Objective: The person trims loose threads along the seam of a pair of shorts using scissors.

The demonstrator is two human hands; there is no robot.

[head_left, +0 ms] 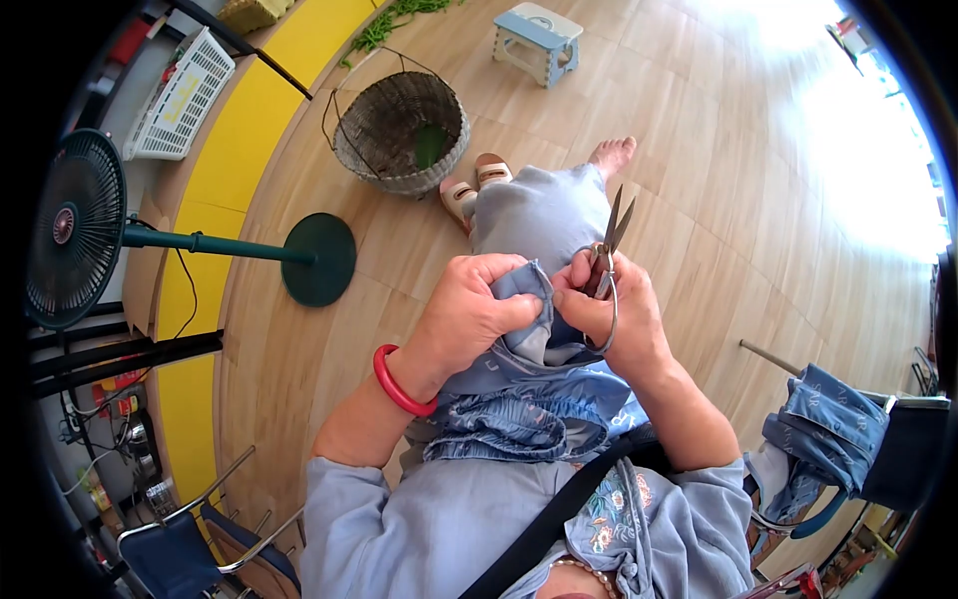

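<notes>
My left hand (477,304), below a red bangle (387,381) on the wrist, pinches the edge of a blue fabric piece (521,290). My right hand (624,314) holds metal scissors (606,258) with the blades pointing up and slightly apart; its thumb and fingers also close near the fabric's edge. A handle loop hangs below the palm. More of the blue garment, with a gathered elastic waistband (509,424), lies across my lap.
A woven basket (449,150) stands ahead, near sandals (459,198) and a small stool (539,38). At left are a green standing fan (210,243) and a white crate (183,95). Blue garments (823,429) hang over a chair at right; another chair (170,559) is at lower left.
</notes>
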